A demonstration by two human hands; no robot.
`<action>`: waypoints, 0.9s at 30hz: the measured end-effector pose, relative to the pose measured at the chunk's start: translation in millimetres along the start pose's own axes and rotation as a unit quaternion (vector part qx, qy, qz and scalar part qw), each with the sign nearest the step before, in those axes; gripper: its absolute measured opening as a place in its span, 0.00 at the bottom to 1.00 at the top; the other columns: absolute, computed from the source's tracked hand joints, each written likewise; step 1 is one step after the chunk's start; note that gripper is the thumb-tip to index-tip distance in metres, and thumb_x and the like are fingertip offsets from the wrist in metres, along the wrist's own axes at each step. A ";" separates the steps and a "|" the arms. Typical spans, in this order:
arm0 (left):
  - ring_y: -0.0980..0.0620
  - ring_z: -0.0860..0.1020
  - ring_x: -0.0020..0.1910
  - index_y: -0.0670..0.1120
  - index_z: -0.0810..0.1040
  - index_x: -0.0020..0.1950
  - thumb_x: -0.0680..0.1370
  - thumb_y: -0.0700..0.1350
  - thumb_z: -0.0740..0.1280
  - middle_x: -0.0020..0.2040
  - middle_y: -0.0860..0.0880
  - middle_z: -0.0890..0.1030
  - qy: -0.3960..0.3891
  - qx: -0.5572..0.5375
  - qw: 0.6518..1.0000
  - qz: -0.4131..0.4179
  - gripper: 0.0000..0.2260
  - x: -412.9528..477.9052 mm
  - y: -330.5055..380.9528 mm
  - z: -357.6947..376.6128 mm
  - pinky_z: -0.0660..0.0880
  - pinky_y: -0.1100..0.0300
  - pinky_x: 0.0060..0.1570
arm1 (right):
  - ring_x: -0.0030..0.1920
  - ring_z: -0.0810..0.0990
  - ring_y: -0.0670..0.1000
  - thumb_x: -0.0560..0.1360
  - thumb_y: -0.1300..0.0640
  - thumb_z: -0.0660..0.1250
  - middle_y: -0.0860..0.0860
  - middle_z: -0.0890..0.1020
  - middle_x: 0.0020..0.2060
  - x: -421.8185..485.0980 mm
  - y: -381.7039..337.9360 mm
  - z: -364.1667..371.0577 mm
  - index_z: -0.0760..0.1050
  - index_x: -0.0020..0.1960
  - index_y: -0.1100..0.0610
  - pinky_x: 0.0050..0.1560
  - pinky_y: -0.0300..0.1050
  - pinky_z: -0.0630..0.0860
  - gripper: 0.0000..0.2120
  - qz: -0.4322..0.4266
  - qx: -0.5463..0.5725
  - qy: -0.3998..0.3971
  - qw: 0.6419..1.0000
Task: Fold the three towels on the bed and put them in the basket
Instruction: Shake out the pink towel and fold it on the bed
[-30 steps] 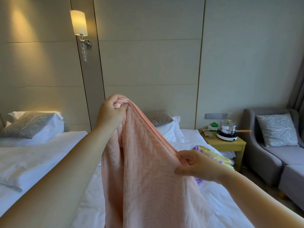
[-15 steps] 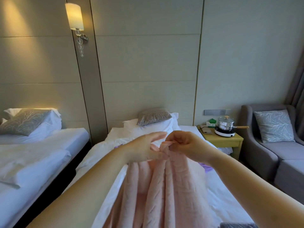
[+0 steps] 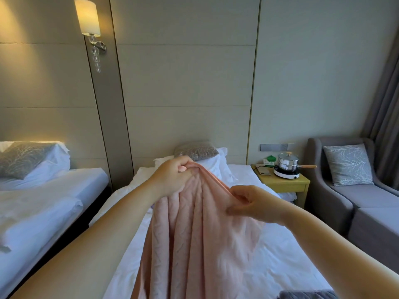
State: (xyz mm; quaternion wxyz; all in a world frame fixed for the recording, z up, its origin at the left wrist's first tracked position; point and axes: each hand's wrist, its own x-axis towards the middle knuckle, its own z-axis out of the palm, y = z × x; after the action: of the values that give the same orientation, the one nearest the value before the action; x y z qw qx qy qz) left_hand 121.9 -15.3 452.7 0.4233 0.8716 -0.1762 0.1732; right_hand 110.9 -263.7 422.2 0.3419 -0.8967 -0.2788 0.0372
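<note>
The left grip (image 3: 172, 175) is closed on the top edge of the pink towel (image 3: 200, 234). Its fingers are curled round a gathered bunch of the cloth and hold it up in the air. The right grip (image 3: 252, 203) is also clamped on the towel. It pinches the edge between thumb and bent fingers, a little lower and to the right of the left one. Between the two grips the edge runs as a short slope.

From my screen I see the towel hanging down from both grips in long soft folds, above the bed (image 3: 269, 266). Its lower part goes out of the picture at the bottom, so I cannot tell whether it touches the white sheet. At the bottom right edge a piece of grey cloth (image 3: 308, 295) lies on the bed; I cannot tell what it is.

At the head of the bed a grey pillow (image 3: 195, 151) rests on a white pillow (image 3: 216, 167). Just beside the bed, on the right, stands a small yellow table (image 3: 285, 184) with a steel pot (image 3: 287, 164) on a white cooker (image 3: 286, 175). Further right is a grey sofa (image 3: 371, 203) with a patterned cushion (image 3: 347, 167). On the left is a second bed (image 3: 43, 201), and above it a wall lamp (image 3: 87, 17) is lit.
</note>
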 end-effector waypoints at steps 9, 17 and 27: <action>0.52 0.75 0.38 0.60 0.73 0.39 0.69 0.56 0.63 0.34 0.61 0.76 0.133 0.054 0.989 -0.037 0.02 9.5 -31.7 -21.5 0.74 0.53 0.43 | 0.46 0.80 0.39 0.71 0.53 0.72 0.42 0.83 0.46 6.3 0.2 -8.5 0.76 0.52 0.36 0.47 0.33 0.75 0.14 -0.004 0.021 0.082 0.996; 0.51 0.77 0.41 0.60 0.73 0.39 0.71 0.55 0.64 0.37 0.55 0.78 0.145 0.042 0.985 -0.080 0.02 -0.1 -38.1 -28.1 0.73 0.54 0.43 | 0.36 0.78 0.45 0.71 0.56 0.72 0.50 0.84 0.36 12.6 0.2 -10.2 0.84 0.43 0.48 0.39 0.40 0.74 0.03 0.002 0.006 0.196 0.981; 0.54 0.75 0.37 0.57 0.72 0.37 0.77 0.50 0.67 0.34 0.55 0.77 0.153 0.087 0.981 -0.085 0.09 -19.6 -57.2 -30.7 0.69 0.58 0.37 | 0.40 0.81 0.49 0.69 0.48 0.73 0.47 0.83 0.38 16.9 -1.5 -30.5 0.77 0.43 0.46 0.43 0.46 0.78 0.07 0.021 -0.044 0.174 0.983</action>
State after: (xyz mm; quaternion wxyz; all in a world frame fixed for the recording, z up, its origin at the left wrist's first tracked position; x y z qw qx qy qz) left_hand 126.0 45.6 423.0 0.3807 0.8803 -0.0190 0.2826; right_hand 132.2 -272.0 448.5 0.3449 -0.9093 -0.1970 -0.1245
